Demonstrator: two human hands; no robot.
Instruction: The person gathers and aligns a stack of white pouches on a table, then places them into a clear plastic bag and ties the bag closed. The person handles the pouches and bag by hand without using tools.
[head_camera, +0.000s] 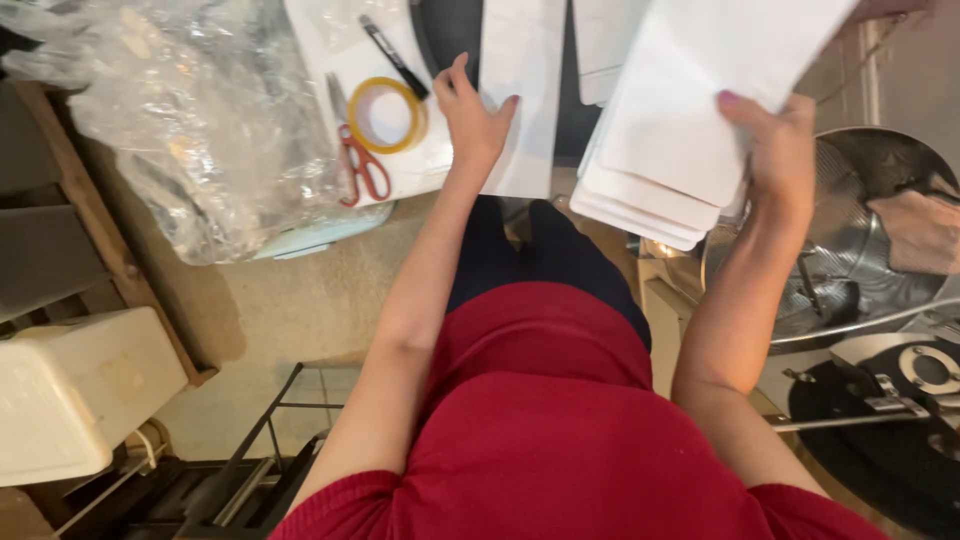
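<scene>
My left hand rests flat on the lower end of a single long white paper bag lying on the work surface, fingers spread. My right hand grips a thick stack of white paper bags, thumb on top, holding it tilted above the surface to the right. A roll of yellow tape, red-handled scissors and a black marker lie just left of my left hand on a white sheet.
Crumpled clear plastic wrap fills the upper left. A white bin sits at lower left. A large metal bowl with a cloth in it stands to the right, with a black machine part below it.
</scene>
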